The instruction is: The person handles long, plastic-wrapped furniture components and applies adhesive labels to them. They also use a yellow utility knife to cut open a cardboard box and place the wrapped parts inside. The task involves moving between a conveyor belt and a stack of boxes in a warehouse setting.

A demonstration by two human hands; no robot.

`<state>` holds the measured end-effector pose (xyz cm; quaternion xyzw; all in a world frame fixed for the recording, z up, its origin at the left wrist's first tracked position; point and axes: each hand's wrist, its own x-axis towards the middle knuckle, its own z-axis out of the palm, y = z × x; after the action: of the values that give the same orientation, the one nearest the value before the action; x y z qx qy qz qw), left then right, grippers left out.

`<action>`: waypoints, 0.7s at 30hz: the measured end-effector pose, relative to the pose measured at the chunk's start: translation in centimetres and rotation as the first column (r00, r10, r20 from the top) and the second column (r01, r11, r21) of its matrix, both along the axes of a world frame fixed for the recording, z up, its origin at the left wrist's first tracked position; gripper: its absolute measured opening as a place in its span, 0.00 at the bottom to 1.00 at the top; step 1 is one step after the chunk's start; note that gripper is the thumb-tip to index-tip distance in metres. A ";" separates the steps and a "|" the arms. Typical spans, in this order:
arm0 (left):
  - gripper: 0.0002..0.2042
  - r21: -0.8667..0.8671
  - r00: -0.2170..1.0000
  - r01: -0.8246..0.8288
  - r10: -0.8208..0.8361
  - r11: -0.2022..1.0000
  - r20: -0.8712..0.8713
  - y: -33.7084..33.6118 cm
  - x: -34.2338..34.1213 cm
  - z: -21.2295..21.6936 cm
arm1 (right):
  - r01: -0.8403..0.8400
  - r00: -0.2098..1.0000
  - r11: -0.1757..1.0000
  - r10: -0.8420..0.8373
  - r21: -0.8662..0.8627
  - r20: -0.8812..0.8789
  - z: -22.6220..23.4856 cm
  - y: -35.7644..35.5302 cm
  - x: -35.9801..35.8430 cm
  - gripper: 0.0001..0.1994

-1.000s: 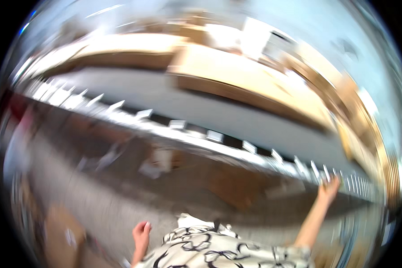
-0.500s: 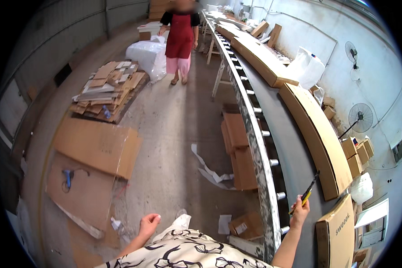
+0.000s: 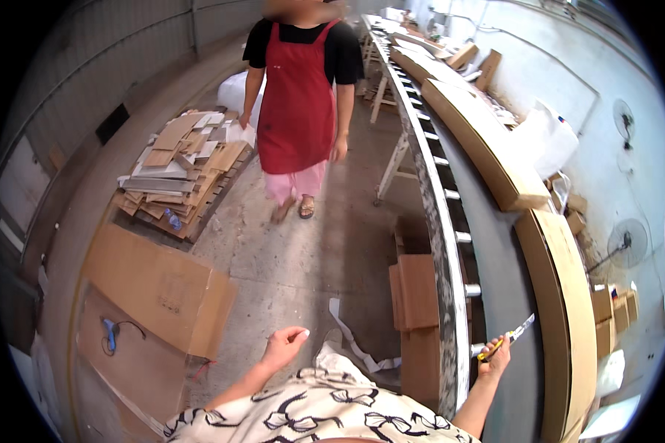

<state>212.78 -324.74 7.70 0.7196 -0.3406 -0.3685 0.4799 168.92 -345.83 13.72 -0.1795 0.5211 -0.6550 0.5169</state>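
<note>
My right hand [image 3: 497,357] grips a yellow and black box cutter [image 3: 505,345], its blade pointing up and away over the grey conveyor belt [image 3: 504,255]. Just right of the blade lies a long brown carton [image 3: 561,295] on the belt. My left hand [image 3: 285,348] hangs in front of my body over the floor, fingers curled in and nothing visible in them. A second long carton [image 3: 480,140] lies farther up the belt, end to end with the near one.
A person in a red apron [image 3: 297,103] stands ahead, between the conveyor frame [image 3: 450,295] and a pallet of flattened cardboard [image 3: 177,173]. Large cardboard sheets [image 3: 152,288] lie at left, a blue tool [image 3: 109,336] on them. Brown boxes [image 3: 419,295] sit under the conveyor; a white strip [image 3: 351,343] trails on the floor.
The person in the apron is much closer. Cartons and conveyor have shifted nearer and rightward in view. The box cutter has tilted farther right, still in my right hand; my left hand is slightly higher.
</note>
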 end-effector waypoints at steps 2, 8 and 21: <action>0.10 0.000 0.998 0.008 -0.008 1.000 0.063 -6.3 2.5 1.4 | -0.065 0.998 0.998 0.065 -0.014 -0.002 0.4 -8.2 5.3 0.09; 0.10 0.064 0.960 0.246 -0.234 0.967 -0.155 -23.3 8.1 8.0 | -0.549 0.835 0.828 0.549 -0.114 -0.039 3.5 -33.9 27.0 0.10; 0.12 0.012 0.781 -0.579 0.558 0.815 -0.280 -59.2 31.2 4.7 | -0.664 0.564 0.700 0.699 0.262 -0.440 -0.8 -72.4 49.1 0.10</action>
<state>243.99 -383.90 12.39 0.7129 -0.0522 -0.2885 0.6370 218.03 -418.20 12.93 -0.5151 0.5493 -0.3148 0.5779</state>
